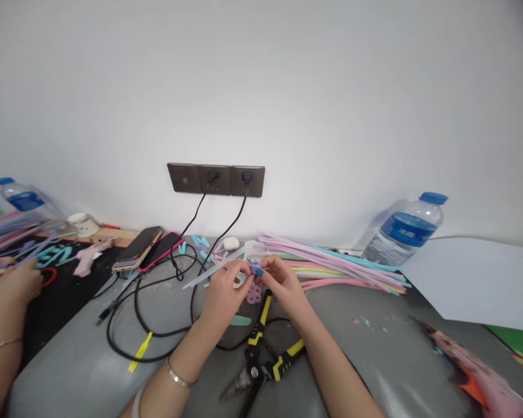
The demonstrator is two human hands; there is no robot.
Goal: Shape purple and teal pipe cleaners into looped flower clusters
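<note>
My left hand (225, 288) and my right hand (286, 285) meet over the middle of the table. Between their fingertips they pinch a small purple pipe cleaner piece (255, 267), partly hidden by the fingers. Just below it lies a pink-purple pipe cleaner flower (253, 294) with looped petals. Black-and-yellow pliers (254, 354) rest with open handles under my forearms. A bundle of pastel pipe cleaners (331, 261) extends to the right of my hands. Short turquoise pieces (200, 240) are scattered behind them.
Black cables (136, 313) loop across the left, running up to the wall sockets (215, 180). Phones (139, 248) lie behind them. A water bottle (403, 229), white paper (475, 281) and a pink-handled tool (479, 371) are at right. Another person's hands (15, 281) work at far left.
</note>
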